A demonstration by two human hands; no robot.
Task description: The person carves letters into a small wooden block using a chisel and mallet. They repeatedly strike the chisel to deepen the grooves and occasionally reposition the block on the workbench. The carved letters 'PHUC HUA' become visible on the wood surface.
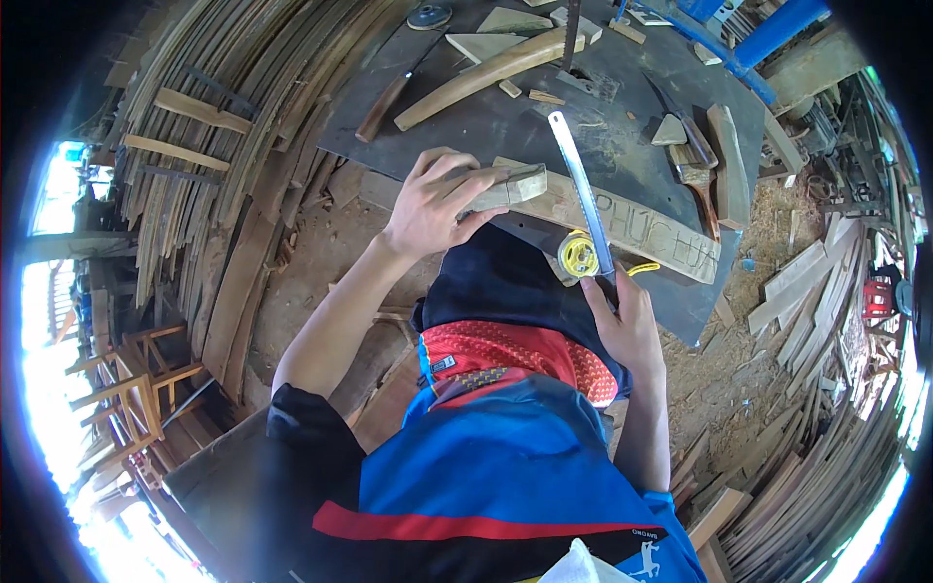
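Observation:
My left hand (442, 199) is closed round a short, pale wooden block (510, 188), fingers over its top and thumb below. The block is over the left part of a long wooden beam (573, 204) with handwriting on its face; whether the two touch I cannot tell. In my right hand (627, 321) is the lower end of a narrow silver saw (575, 175), its rounded tip pointing away from me. The saw's blade crosses in front of the beam. Just left of the blade, near my right fingers, is a yellow tape measure (577, 255).
The dark worktable (622, 131) carries a curved wooden piece (486, 83), a chisel-like tool (389, 102) and wood offcuts. At its right are a wooden-handled tool (695, 141) and an upright block (729, 165). Stacked boards (233, 126) line the left; planks (812, 282) lie right.

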